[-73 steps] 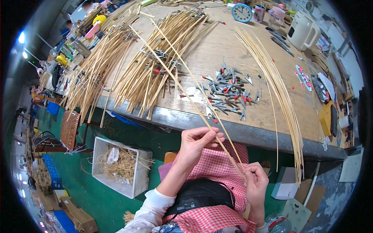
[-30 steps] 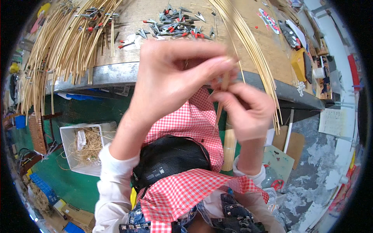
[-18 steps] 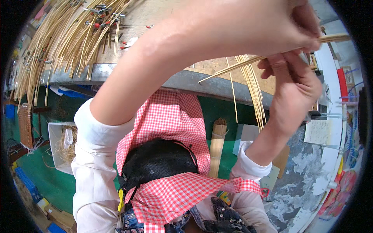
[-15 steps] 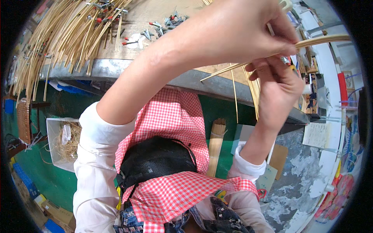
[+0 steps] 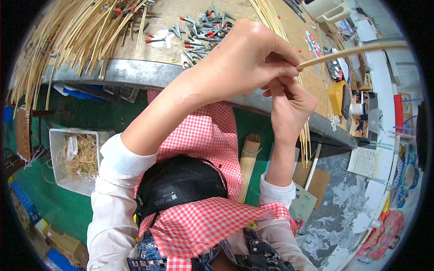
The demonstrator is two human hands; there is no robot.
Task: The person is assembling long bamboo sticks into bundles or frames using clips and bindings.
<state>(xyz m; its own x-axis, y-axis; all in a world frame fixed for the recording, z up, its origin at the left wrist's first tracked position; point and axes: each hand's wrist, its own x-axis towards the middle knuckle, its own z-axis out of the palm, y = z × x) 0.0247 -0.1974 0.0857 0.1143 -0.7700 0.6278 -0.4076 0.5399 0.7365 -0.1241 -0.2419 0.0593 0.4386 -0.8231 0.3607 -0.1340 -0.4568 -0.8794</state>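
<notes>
My left hand [image 5: 260, 56] reaches across the workbench edge, its fingertips pinching a bundle of thin bamboo strips [image 5: 352, 53]. The strips run out from the pinch to the right, curving slightly. Just below, my right hand [image 5: 291, 108] is raised with its fingers curled closed, touching the underside of my left fingers. What my right fingers grip is hidden behind the left hand. Behind my hands, more bamboo strips [image 5: 270, 17] lie across the workbench [image 5: 168, 50] and stick out past its front edge near my right wrist.
Many bamboo strips with clamps [image 5: 97, 34] overhang the bench at left. Several small spring clamps [image 5: 205, 32] are piled mid-bench. A white bin [image 5: 56, 156] with scraps stands on the green floor. A tied bamboo bundle [image 5: 249, 158] is below the bench; a yellow tool [image 5: 337, 97] lies at right.
Both hands have moved left and slightly down, drawing closer together. The strips' short end, which stuck out to the left, is now hidden behind my left hand.
</notes>
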